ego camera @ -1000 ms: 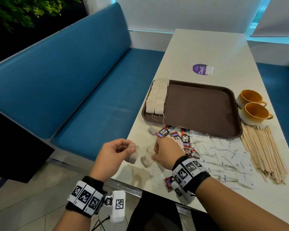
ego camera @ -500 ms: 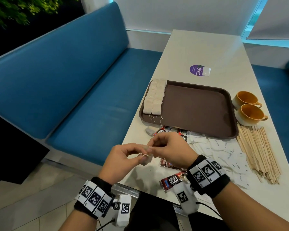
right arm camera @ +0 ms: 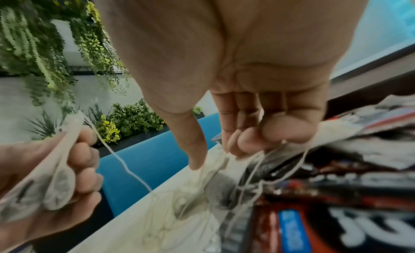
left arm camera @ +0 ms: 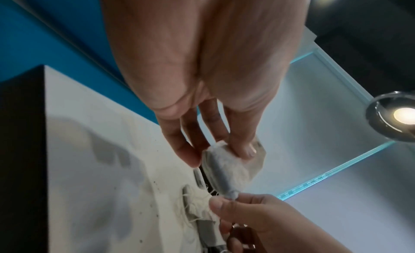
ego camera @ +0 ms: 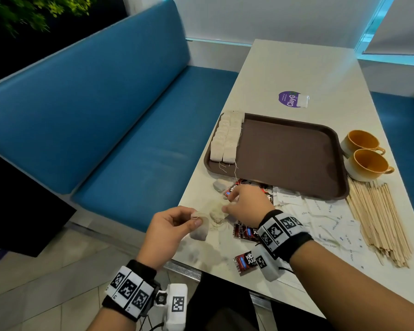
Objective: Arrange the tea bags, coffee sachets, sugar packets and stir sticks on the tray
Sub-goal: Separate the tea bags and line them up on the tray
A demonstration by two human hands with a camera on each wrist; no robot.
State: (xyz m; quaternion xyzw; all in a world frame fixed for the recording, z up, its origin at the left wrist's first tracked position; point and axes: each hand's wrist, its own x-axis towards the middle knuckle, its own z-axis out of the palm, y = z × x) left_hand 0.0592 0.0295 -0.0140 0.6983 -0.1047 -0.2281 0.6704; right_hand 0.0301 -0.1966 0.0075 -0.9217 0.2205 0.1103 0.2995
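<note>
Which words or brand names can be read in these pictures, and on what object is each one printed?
"ClayG": purple round sticker on the table, beyond the tray.
"KO / JU", cut off by the wrist: red and black coffee sachet near the table edge.
Small print on the white sugar packets: too small to read.

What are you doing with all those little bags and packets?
A person is sorting drink supplies onto a brown tray. Two rows of tea bags already lie along its left edge. The left hand pinches one tea bag, while the right hand picks at tangled tea bags on the table. Coffee sachets, sugar packets and stir sticks wait beside the tray.
</note>
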